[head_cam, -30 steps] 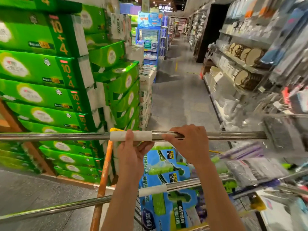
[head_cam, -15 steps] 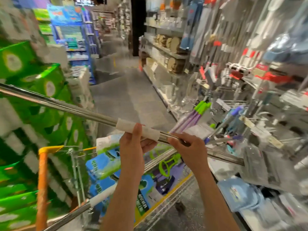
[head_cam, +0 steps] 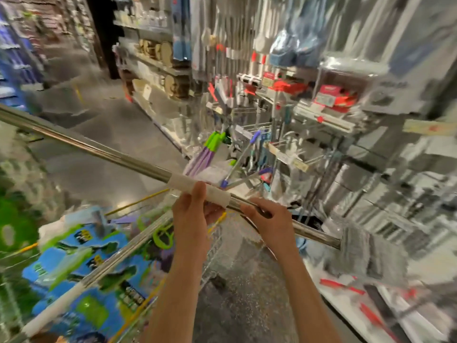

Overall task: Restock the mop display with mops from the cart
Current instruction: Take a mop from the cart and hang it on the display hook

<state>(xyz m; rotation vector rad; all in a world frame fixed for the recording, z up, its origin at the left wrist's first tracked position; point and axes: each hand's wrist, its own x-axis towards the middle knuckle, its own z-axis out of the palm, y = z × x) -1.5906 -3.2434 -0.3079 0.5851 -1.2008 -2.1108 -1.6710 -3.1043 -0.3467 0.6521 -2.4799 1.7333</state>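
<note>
Both hands are gripping the steel mop pole: left hand curling around its white sleeve, right hand just right of it; the pole is looking stiff, long, smooth and probably slippery, so holding near the middle is balancing it.

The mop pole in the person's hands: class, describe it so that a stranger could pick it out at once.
Start at the cart at lower left. Above it, both hands grip a shiny metal pole slanting from upper left to lower right. Unlike the second pole lying in the cart, the left hand covers its white sleeve.
</note>
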